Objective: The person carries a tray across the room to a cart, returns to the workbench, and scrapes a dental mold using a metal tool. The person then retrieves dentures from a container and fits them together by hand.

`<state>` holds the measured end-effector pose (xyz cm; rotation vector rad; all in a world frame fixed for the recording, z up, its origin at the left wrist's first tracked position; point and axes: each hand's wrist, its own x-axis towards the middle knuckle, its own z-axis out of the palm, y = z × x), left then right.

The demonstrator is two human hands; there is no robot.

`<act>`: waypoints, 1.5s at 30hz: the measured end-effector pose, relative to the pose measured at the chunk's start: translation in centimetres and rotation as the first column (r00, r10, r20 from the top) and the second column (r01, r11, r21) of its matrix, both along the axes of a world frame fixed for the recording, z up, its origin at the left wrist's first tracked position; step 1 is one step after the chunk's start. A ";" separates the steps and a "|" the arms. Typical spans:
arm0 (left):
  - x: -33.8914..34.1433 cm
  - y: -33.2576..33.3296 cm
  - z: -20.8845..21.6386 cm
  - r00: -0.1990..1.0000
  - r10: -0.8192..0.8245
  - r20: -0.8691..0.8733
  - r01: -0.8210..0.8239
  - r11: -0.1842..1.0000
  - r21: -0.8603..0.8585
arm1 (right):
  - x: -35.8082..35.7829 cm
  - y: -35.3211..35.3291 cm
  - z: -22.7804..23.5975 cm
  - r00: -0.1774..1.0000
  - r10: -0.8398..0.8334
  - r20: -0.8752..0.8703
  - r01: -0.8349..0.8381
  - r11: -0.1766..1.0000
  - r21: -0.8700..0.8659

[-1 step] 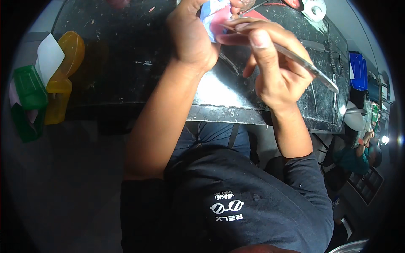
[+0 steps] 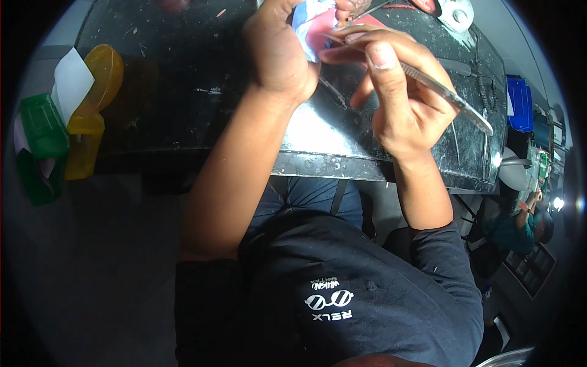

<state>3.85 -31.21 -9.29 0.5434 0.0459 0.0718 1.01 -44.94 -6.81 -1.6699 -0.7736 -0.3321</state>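
Dark, brightly lit table (image 2: 165, 122) beneath; pink-and-blue lump (image 2: 304, 30) at far centre, clamped in left hand (image 2: 275, 55), apparently for steadiness; metal tool (image 2: 452, 98) pinched pen-like in right hand (image 2: 406, 92). Probably for control.

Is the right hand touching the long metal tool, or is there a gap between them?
Touching. The head view shows it plainly: the right hand grips the metal tool, whose shaft passes behind the thumb and lies against the hand.
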 end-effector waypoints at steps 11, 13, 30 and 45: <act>0.1 0.2 0.1 0.998 -0.050 0.036 0.048 0.997 0.065 | -0.7 0.2 -0.3 0.973 -0.112 -0.202 0.131 0.988 0.082; 0.2 0.2 0.0 0.995 -0.096 0.020 0.094 0.993 0.067 | -0.7 0.2 -0.3 0.972 -0.117 -0.202 0.135 0.988 0.077; 0.4 0.0 -0.4 0.991 -0.097 0.095 0.083 0.987 0.138 | -0.8 0.1 -0.2 0.965 -0.232 -0.124 0.230 0.973 -0.029; 0.4 -0.1 -0.4 0.984 -0.099 0.150 0.086 0.992 0.094 | -0.7 0.5 -0.4 0.974 -0.091 -0.209 0.108 0.991 0.075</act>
